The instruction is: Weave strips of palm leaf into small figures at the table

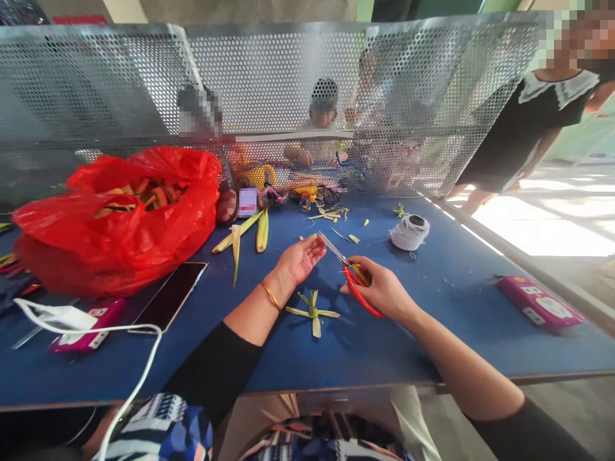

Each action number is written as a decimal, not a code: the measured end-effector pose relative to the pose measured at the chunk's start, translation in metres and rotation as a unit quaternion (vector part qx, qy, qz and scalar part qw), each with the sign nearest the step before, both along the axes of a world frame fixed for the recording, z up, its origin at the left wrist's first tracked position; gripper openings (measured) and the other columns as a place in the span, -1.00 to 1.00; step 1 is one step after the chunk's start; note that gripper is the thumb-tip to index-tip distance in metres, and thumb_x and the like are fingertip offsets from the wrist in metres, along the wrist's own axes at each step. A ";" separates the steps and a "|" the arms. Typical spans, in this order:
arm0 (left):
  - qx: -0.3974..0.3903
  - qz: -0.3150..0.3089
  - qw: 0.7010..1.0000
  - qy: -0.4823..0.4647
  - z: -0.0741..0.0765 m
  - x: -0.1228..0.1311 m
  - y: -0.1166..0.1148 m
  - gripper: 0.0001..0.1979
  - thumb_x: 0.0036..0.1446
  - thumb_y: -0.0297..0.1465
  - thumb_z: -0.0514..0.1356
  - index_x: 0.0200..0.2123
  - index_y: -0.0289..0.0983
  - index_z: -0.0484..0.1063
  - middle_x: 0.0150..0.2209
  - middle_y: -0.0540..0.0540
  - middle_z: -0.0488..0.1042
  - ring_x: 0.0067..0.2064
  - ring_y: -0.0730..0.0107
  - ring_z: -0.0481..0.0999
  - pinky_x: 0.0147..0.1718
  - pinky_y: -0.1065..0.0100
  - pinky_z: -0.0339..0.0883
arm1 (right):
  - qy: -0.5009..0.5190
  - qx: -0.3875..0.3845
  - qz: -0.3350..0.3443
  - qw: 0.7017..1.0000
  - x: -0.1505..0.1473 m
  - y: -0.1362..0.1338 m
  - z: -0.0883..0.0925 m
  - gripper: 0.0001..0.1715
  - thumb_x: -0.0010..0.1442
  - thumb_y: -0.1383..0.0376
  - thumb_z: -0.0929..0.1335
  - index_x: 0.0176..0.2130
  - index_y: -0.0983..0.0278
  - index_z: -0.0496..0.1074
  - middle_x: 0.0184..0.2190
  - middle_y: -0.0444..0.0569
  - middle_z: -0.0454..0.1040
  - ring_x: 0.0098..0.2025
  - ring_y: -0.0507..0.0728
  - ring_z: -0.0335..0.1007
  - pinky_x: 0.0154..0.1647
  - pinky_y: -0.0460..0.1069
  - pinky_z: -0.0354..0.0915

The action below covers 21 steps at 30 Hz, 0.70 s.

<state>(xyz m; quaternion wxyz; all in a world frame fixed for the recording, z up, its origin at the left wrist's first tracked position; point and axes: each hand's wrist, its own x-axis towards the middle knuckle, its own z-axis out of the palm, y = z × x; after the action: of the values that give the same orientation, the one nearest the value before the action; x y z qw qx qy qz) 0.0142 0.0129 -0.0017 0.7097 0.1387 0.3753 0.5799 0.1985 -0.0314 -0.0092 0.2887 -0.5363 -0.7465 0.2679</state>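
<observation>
My right hand (pixel 382 287) grips red-handled scissors (pixel 353 280), their metal blades pointing up-left toward my left hand. My left hand (pixel 300 258) is raised over the blue table (pixel 432 333), palm up, fingers pinched on a small yellow-green leaf piece at the blade tips. A gold bangle sits on that wrist. Below the two hands lies a small woven leaf figure (pixel 313 312) with splayed strips.
A red plastic bag (pixel 115 218) of leaf strips sits left, beside a dark phone (pixel 170 296), pink cases (pixel 89 326) (pixel 538 302) and a white charger cable (pixel 96 328). Loose green leaves (pixel 250 230), a white thread spool (pixel 409 232) and a perforated metal screen (pixel 288 83) lie behind. People sit beyond; one stands right.
</observation>
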 end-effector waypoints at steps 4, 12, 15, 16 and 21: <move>0.003 -0.010 1.000 -0.007 -0.002 0.004 0.000 -0.68 0.25 -0.57 0.04 -0.52 -0.33 0.46 -0.46 -0.09 0.55 -0.39 0.47 0.56 -0.17 0.37 0.45 | -0.043 0.034 -0.004 0.999 -0.005 -0.002 0.000 -0.41 -0.03 0.06 0.42 -0.03 0.25 0.42 -0.33 -0.07 0.51 -0.34 0.11 0.37 -0.26 -0.01 0.30; -0.015 -0.003 0.999 -0.033 0.000 0.007 -0.002 -0.72 0.26 -0.56 0.03 -0.45 -0.37 0.46 -0.45 -0.13 0.57 -0.34 0.43 0.59 -0.12 0.34 0.45 | -0.026 0.043 -0.004 0.999 -0.006 -0.002 -0.007 -0.46 0.05 0.02 0.36 -0.04 0.25 0.44 -0.41 -0.08 0.49 -0.41 0.09 0.34 -0.36 -0.03 0.26; -0.022 -0.004 0.999 -0.045 0.002 0.008 -0.003 -0.72 0.27 -0.56 0.03 -0.45 -0.38 0.45 -0.46 -0.13 0.57 -0.36 0.44 0.59 -0.14 0.37 0.46 | -0.016 0.043 0.000 0.999 -0.006 -0.001 -0.009 -0.47 0.08 0.01 0.34 -0.04 0.25 0.44 -0.46 -0.11 0.45 -0.44 0.08 0.30 -0.38 -0.04 0.25; -0.024 -0.005 0.999 -0.047 0.002 0.008 -0.003 -0.72 0.27 -0.56 0.02 -0.45 -0.38 0.45 -0.46 -0.12 0.57 -0.37 0.44 0.59 -0.14 0.37 0.46 | -0.016 0.045 -0.002 0.999 -0.007 -0.002 -0.010 -0.45 0.08 -0.01 0.35 -0.04 0.26 0.44 -0.46 -0.11 0.44 -0.44 0.08 0.29 -0.39 -0.04 0.24; -0.025 -0.005 0.999 -0.046 0.002 0.009 -0.003 -0.70 0.28 -0.56 0.01 -0.47 -0.39 0.45 -0.48 -0.12 0.56 -0.39 0.46 0.59 -0.17 0.39 0.47 | -0.021 0.049 -0.003 0.999 -0.008 -0.002 -0.011 -0.41 0.08 -0.05 0.34 -0.04 0.27 0.45 -0.48 -0.13 0.41 -0.46 0.07 0.25 -0.40 -0.04 0.22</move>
<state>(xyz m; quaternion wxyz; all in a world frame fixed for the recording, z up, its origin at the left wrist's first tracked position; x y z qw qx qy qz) 0.0232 0.0103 0.0001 0.7323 0.0961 0.3561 0.5724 0.1904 -0.0338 -0.0202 0.2994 -0.5294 -0.7630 0.2191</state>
